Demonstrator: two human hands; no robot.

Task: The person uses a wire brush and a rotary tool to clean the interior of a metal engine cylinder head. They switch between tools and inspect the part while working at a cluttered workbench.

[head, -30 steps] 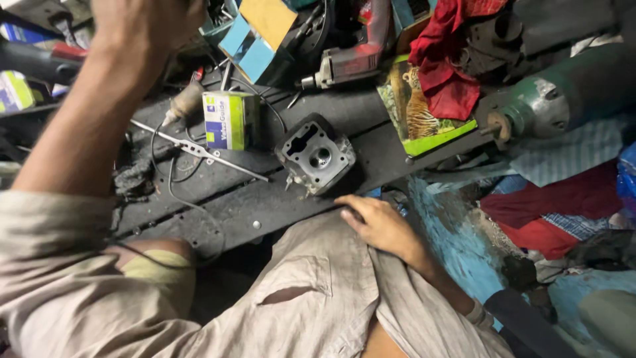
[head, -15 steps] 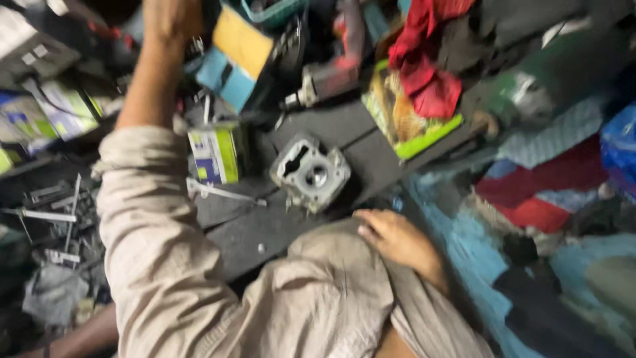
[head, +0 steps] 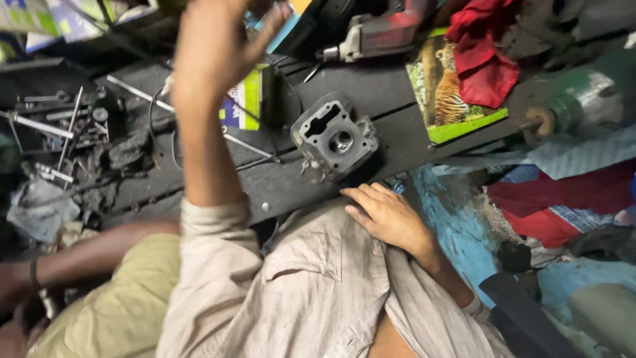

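Note:
My left hand [head: 213, 41] is raised at the end of my outstretched forearm, near the top edge above the dark workbench [head: 397, 142]. Its fingertips run out of view, so I cannot see whether it holds anything. My right hand [head: 387, 215] lies flat with fingers apart on my beige trouser leg, just below the bench edge. A grey metal engine cylinder [head: 334, 139] sits on the bench right above that hand, not touched by it. A green and yellow box [head: 246, 99] stands beside my left forearm.
Metal rods and small tools [head: 59, 126] litter the bench's left end, with a grey rag [head: 40, 209] below them. A red power tool [head: 384, 33], red cloth [head: 483, 63], tiger picture [head: 457, 99] and green motor [head: 586, 99] lie right. Another person's arm [head: 86, 258] reaches in low left.
The view has swung left and closer. My left arm now stands nearer the middle of the frame, still raised. My right hand has stayed on my leg.

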